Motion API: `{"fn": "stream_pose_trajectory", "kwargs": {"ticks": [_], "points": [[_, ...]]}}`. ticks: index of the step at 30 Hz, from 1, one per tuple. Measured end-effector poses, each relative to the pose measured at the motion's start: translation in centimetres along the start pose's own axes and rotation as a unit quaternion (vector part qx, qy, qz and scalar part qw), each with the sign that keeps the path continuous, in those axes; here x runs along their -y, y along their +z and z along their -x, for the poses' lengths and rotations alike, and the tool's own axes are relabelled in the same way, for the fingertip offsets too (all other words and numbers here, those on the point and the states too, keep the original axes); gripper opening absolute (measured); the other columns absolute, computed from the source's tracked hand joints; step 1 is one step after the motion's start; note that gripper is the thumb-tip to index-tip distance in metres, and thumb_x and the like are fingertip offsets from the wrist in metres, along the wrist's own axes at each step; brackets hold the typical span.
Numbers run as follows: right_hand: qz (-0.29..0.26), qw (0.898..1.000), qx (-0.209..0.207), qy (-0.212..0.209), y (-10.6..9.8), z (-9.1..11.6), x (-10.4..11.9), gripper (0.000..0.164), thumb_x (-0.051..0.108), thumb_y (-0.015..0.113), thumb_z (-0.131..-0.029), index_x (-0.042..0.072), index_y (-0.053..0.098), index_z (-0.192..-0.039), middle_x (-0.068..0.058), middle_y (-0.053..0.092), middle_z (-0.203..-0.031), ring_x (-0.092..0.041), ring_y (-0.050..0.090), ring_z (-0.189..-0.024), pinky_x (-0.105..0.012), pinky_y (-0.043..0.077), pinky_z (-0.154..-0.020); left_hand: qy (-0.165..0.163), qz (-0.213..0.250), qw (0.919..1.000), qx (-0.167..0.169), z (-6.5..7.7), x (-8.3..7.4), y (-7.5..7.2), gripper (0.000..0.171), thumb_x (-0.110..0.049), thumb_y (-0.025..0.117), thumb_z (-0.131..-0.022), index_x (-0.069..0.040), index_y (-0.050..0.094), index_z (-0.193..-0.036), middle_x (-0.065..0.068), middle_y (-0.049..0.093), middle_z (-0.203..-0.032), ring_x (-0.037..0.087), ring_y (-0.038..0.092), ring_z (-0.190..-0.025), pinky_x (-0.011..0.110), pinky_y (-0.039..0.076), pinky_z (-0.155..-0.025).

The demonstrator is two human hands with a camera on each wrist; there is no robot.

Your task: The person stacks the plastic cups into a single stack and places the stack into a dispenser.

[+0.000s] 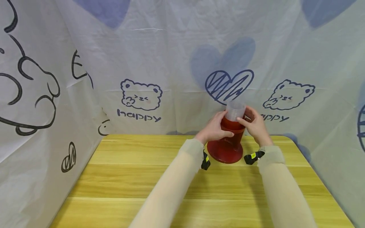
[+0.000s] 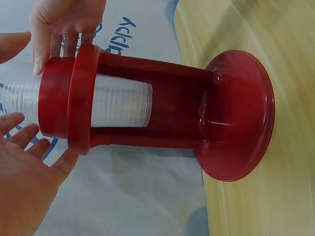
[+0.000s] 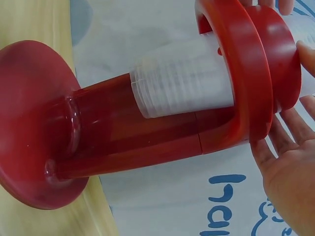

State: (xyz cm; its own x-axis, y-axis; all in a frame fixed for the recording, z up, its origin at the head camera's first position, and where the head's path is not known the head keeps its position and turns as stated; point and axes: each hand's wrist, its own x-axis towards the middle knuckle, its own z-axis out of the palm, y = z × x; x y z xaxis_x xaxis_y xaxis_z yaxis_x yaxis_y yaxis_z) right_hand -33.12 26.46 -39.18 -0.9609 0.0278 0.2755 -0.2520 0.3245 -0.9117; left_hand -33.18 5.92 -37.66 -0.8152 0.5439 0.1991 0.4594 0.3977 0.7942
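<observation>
A red cup dispenser (image 1: 234,139) with a round base stands at the table's back edge. A stack of clear plastic cups (image 1: 236,110) rises out of its top collar, and its lower end (image 2: 123,102) hangs inside the open frame. My left hand (image 1: 214,127) spreads its fingers beside the collar, some touching the red ring and the cups; its thumb sits apart from them in the left wrist view. Opposite, my right hand (image 1: 257,126) holds the cup stack at the collar's rim, thumb in front. Its other fingers lie behind the collar (image 3: 283,56), partly hidden.
The wooden table (image 1: 137,177) stretches in front of the dispenser. A pale printed cloth (image 1: 176,69) hangs right behind the table and along both sides. Black wrist cameras (image 1: 253,156) sit under the sleeves, close to the red base (image 1: 225,153).
</observation>
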Motion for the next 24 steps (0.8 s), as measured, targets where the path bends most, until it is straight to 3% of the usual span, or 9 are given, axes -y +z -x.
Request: {"fn": "stream_pose_trajectory", "kwargs": {"ticks": [9, 17, 24], "points": [[0.005, 1.000, -0.012, -0.019, -0.01, 0.20, -0.01, 0.068, 0.030, 0.065, -0.096, 0.012, 0.032, -0.153, -0.021, 0.037, -0.151, -0.038, 0.036, -0.137, -0.054, 0.029, -0.112, 0.028, 0.050, 0.9982, -0.015, 0.01, 0.50, -0.02, 0.088, -0.016, 0.077, -0.081, -0.015, 0.027, -0.154, 0.007, 0.039, -0.146, 0.023, 0.044, -0.122, 0.035, 0.047, -0.098], [0.034, 0.999, -0.011, -0.024, 0.01, 0.02, -0.01, 0.063, 0.036, 0.058, -0.099, 0.013, 0.035, -0.153, -0.018, 0.031, -0.155, -0.040, 0.034, -0.138, -0.058, 0.031, -0.109, 0.043, -0.046, 0.9975, -0.033, -0.16, 0.11, -0.14, 0.086, -0.019, 0.075, -0.084, -0.018, 0.027, -0.156, 0.000, 0.024, -0.159, 0.020, 0.038, -0.133, 0.034, 0.040, -0.107], [0.049, 0.999, -0.006, -0.013, 0.09, 0.16, 0.34, 0.064, 0.039, 0.054, -0.101, 0.015, 0.031, -0.155, -0.018, 0.029, -0.156, -0.041, 0.030, -0.140, -0.060, 0.029, -0.109, 0.037, -0.076, 0.9962, -0.022, -0.40, -0.15, -0.19, 0.085, -0.020, 0.074, -0.085, -0.016, 0.027, -0.156, 0.001, 0.020, -0.161, 0.019, 0.032, -0.139, 0.035, 0.034, -0.112]]}}
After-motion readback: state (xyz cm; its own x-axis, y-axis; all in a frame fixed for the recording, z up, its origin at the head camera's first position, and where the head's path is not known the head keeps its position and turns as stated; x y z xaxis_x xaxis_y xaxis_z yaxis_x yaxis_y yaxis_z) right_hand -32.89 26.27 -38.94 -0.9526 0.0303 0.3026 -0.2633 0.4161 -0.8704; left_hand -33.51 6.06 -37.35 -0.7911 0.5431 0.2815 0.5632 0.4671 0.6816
